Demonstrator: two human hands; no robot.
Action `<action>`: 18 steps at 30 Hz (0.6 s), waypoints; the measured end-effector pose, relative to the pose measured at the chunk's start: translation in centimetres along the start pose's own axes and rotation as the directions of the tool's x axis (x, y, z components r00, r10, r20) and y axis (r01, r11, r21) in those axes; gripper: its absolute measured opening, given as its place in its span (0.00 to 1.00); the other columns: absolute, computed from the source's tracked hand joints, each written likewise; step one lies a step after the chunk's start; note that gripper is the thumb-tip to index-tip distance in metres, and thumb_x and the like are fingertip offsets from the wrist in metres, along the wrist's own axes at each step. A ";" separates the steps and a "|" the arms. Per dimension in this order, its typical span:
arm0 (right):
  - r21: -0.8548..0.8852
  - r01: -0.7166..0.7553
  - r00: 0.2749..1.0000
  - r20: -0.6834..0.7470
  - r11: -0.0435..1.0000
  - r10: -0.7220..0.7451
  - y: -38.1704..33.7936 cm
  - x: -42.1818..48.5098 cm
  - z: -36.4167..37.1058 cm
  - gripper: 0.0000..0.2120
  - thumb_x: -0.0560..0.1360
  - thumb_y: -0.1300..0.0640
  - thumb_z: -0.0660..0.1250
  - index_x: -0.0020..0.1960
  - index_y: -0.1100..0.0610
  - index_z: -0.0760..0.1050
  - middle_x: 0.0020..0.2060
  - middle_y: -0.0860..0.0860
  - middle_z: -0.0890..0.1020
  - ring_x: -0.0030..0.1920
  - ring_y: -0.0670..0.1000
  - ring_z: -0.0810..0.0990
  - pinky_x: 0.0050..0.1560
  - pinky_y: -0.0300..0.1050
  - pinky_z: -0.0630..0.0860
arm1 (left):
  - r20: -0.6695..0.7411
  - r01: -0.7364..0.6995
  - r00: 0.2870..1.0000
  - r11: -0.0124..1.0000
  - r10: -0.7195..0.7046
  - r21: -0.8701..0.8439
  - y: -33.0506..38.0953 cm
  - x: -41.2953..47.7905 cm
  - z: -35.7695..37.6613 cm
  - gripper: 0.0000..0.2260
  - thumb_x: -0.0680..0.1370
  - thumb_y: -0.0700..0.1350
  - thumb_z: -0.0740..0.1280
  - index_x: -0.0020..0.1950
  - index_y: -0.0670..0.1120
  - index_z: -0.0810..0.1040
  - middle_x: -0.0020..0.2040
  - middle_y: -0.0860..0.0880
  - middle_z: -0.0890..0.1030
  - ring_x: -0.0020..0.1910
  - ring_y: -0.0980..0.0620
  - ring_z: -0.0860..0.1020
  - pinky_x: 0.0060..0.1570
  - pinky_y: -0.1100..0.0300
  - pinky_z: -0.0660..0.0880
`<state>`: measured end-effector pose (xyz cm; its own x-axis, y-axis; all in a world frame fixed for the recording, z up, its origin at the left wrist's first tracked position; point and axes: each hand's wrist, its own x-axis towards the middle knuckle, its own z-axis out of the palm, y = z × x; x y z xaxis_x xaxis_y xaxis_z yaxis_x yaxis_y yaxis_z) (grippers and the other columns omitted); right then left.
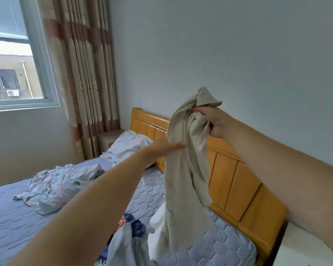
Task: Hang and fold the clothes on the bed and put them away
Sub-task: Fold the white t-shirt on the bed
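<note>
Shaking out one piece for folding, I judge: the right hand (210, 120) grips the bunched top of the beige garment (183, 169), which hangs from it above the bed (229, 244), while the left hand (163, 148) touches the cloth just below with straight fingers. Next it must find and pinch an edge — open room lies left of the hands, the headboard (238, 179) close behind them

A beige garment (183, 169) hangs long and bunched (its top edge gathered in the right hand (210, 121)), lower end reaching a heap of clothes (123, 246) on the mattress (219, 244). The heap lies crumpled: pale blue, dark blue and white pieces overlapping
</note>
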<state>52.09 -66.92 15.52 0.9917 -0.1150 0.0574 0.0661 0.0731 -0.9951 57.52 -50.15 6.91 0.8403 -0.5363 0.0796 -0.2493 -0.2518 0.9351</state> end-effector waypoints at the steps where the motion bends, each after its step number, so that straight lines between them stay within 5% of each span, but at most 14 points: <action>1: 0.041 0.019 1.000 -0.013 0.999 -0.019 -1.0 0.2 -0.3 0.07 0.78 0.59 0.64 0.42 0.57 0.76 0.37 0.51 0.80 0.38 0.46 0.81 0.38 0.37 0.79 | 0.047 -0.005 0.999 1.000 0.006 -0.025 -0.2 0.3 0.6 0.26 0.66 0.57 0.77 0.59 0.48 0.76 0.55 0.49 0.82 0.55 0.50 0.80 0.55 0.57 0.77; 5: 0.187 0.088 0.994 -0.075 0.978 -0.075 -4.3 1.7 -1.9 0.06 0.77 0.57 0.65 0.51 0.59 0.77 0.44 0.53 0.82 0.48 0.51 0.82 0.51 0.45 0.79 | 0.170 0.065 0.984 0.998 -0.062 -0.014 -3.0 2.4 2.9 0.23 0.67 0.48 0.78 0.59 0.52 0.76 0.57 0.49 0.81 0.57 0.50 0.79 0.62 0.51 0.74; 10: 0.226 0.190 0.968 -0.205 0.955 -0.144 -5.4 3.6 -4.4 0.16 0.75 0.56 0.68 0.61 0.60 0.76 0.52 0.55 0.82 0.51 0.53 0.82 0.46 0.46 0.80 | 0.059 0.214 0.973 0.971 -0.221 0.104 -7.3 3.5 5.0 0.22 0.73 0.51 0.72 0.64 0.44 0.76 0.56 0.48 0.80 0.55 0.49 0.78 0.60 0.52 0.75; 15: -0.054 0.207 0.901 -0.378 0.977 -0.211 -3.2 5.2 -6.7 0.13 0.74 0.54 0.69 0.56 0.55 0.73 0.52 0.52 0.80 0.54 0.52 0.79 0.58 0.51 0.78 | 0.049 0.227 0.973 0.974 -0.227 0.014 -5.3 4.0 4.0 0.22 0.73 0.55 0.71 0.62 0.44 0.77 0.54 0.47 0.81 0.53 0.48 0.80 0.58 0.51 0.77; 18: -0.336 0.057 0.962 -0.233 0.940 -0.141 -1.1 5.2 -7.8 0.20 0.74 0.53 0.70 0.62 0.60 0.72 0.57 0.53 0.79 0.56 0.51 0.79 0.55 0.47 0.78 | -0.016 0.211 0.976 0.966 -0.215 -0.150 -2.3 4.9 2.4 0.25 0.73 0.53 0.72 0.64 0.40 0.74 0.56 0.44 0.81 0.55 0.45 0.80 0.59 0.48 0.76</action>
<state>56.29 -75.36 16.31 0.9191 -0.3519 0.1773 0.0815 -0.2704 -0.9593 61.00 -54.13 4.33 0.8818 -0.4567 -0.1181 0.0083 -0.2354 0.9719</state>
